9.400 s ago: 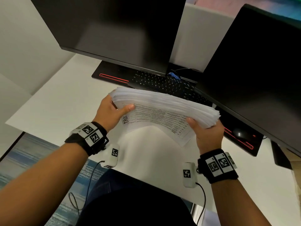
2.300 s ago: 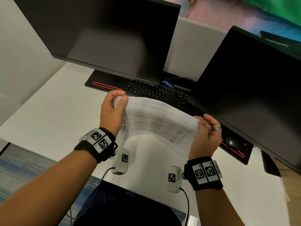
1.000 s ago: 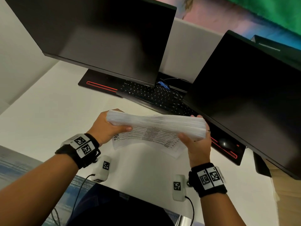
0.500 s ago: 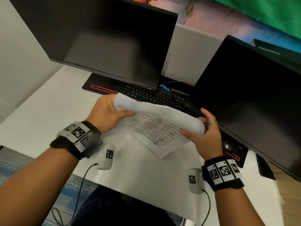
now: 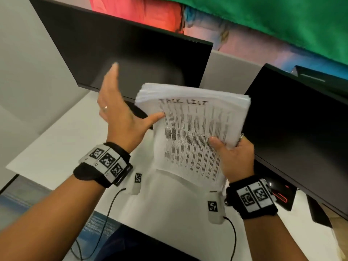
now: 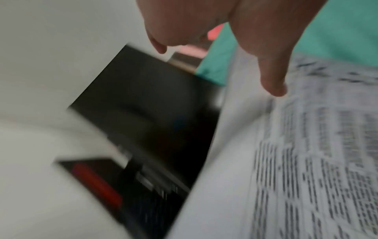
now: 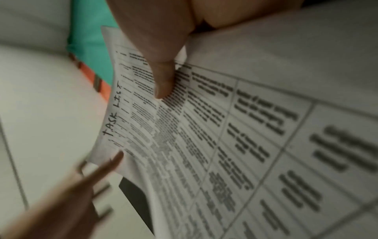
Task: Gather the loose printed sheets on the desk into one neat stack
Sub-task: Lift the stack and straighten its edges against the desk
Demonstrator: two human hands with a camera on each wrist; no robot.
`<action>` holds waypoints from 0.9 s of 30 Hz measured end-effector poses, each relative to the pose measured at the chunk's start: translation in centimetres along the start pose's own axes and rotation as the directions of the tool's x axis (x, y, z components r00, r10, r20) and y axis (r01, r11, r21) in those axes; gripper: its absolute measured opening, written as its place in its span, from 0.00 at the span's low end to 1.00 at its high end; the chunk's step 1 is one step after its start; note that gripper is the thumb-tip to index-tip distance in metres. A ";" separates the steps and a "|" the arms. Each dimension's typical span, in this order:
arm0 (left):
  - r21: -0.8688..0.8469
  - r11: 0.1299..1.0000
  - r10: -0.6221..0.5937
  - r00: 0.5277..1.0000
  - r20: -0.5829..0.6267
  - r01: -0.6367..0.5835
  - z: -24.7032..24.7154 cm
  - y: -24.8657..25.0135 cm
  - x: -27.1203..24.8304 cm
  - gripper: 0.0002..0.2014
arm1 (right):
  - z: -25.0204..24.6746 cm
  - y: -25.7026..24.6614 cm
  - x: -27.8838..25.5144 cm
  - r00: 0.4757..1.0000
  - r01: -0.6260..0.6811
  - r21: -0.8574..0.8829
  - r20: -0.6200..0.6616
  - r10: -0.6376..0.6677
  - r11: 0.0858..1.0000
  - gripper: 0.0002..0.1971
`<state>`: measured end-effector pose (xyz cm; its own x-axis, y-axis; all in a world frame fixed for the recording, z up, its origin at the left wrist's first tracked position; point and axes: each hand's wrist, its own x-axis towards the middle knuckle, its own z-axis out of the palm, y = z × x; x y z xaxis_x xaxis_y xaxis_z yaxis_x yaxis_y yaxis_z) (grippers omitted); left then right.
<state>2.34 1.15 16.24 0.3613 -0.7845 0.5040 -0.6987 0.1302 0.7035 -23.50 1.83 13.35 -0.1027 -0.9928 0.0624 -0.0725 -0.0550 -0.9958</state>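
Observation:
A thick stack of printed sheets (image 5: 192, 129), with "TASK LIST" handwritten along its top, is held up above the white desk (image 5: 66, 140), its top sheet facing me. My right hand (image 5: 233, 157) grips its lower right edge, thumb (image 7: 163, 72) pressed on the printed top sheet, fingers behind. My left hand (image 5: 120, 113) is open beside the stack's left edge, fingers straight and pointing up, and only its thumb tip (image 6: 272, 80) touches the paper (image 6: 306, 161). In the right wrist view the table print of the stack (image 7: 245, 145) fills the frame.
Two dark monitors stand close behind, one at left (image 5: 131, 57) and one at right (image 5: 301, 129). A black keyboard (image 6: 155, 202) lies under them on a black mat with red trim (image 5: 282, 196), which also carries a mouse (image 5: 271, 185). A white partition stands at the left.
The stack has swung from lying crosswise between both hands to standing upright in my right hand. My left hand has let go and opened, keeping only its thumb against the left edge.

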 end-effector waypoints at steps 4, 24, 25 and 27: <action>-0.473 0.669 -0.312 0.794 0.522 0.573 2.1 -2.1 -1.2 0.57 | -0.2 1.1 -0.1 0.997 -0.058 0.148 0.054 0.050 0.987 0.14; -0.537 0.764 -0.152 0.909 0.388 0.357 5.5 -0.3 -5.9 0.20 | 0.4 2.7 -3.7 0.954 -0.047 0.128 -0.287 0.082 0.991 0.22; -0.552 0.763 -0.153 0.923 0.352 0.337 5.6 0.0 -5.6 0.18 | 0.4 2.3 -3.6 0.954 -0.014 0.130 -0.296 0.052 0.991 0.21; -0.566 0.760 -0.164 0.937 0.310 0.320 5.7 0.4 -5.5 0.15 | 0.5 1.9 -3.6 0.947 0.026 0.133 -0.320 0.018 0.991 0.16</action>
<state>-3.49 2.06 10.89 0.2617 -0.9438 0.2018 -0.0655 0.1912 0.9794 -22.77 5.26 11.20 -0.4161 -0.9072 0.0623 0.0573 -0.0945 -0.9939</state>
